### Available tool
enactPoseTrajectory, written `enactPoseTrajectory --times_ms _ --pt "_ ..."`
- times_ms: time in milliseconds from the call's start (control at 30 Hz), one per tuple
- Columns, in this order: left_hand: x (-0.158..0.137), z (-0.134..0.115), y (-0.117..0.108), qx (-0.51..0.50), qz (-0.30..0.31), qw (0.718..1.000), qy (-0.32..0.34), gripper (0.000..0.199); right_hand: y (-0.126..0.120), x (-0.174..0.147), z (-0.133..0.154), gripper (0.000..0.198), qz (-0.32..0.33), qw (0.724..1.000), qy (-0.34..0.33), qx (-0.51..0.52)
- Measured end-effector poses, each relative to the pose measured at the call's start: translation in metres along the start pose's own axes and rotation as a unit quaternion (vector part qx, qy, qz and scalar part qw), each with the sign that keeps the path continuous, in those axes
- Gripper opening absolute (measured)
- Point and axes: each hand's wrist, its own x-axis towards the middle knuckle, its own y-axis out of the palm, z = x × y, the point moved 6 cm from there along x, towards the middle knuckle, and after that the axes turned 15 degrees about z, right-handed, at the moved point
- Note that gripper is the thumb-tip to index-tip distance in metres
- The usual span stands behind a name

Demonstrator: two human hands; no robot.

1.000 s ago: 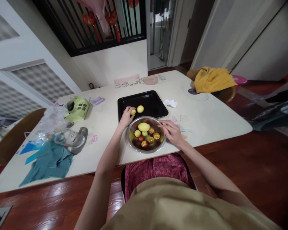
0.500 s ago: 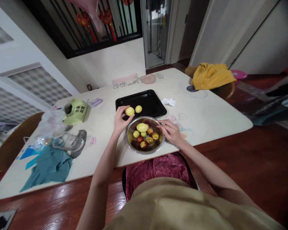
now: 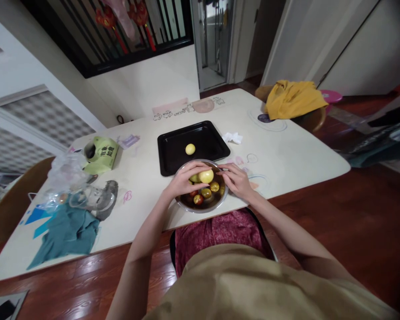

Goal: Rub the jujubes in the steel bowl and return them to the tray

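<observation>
My left hand (image 3: 184, 181) is over the metal bowl (image 3: 182, 205), its thumb and fingers closed round a smooth yellow fruit (image 3: 206, 176). Beneath it, the bowl holds several smaller fruits, some yellow and some mottled red-brown, such as a reddish fruit (image 3: 198, 199); part of the contents is hidden by my left hand. My right hand (image 3: 237, 181) grips the bowl's right rim with bent fingers. Just behind the bowl lies a black baking tray (image 3: 173, 162) with one yellow fruit (image 3: 190, 149) on it.
A crumpled white tissue (image 3: 232, 138) lies right of the tray. On the table's left are a green bag (image 3: 103, 153), clear plastic (image 3: 66, 171), a transparent container (image 3: 93, 198) and a teal cloth (image 3: 66, 233). A yellow garment (image 3: 293, 101) hangs over a chair at the right.
My left hand has carried a yellow fruit from the tray to above the bowl, leaving one on the tray. My right hand has stayed at the rim.
</observation>
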Motion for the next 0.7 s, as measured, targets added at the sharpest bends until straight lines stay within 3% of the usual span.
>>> enactPoseTrajectory --times_ms 267,700 --pt "0.004 0.001 0.017 0.056 0.124 0.99 -0.043 0.045 0.003 -0.002 -0.005 0.031 0.009 1.0 0.017 0.013" --pt "0.005 0.001 0.019 0.054 0.143 0.988 -0.037 0.052 0.002 -0.002 -0.003 0.03 0.0 1.0 0.007 0.005"
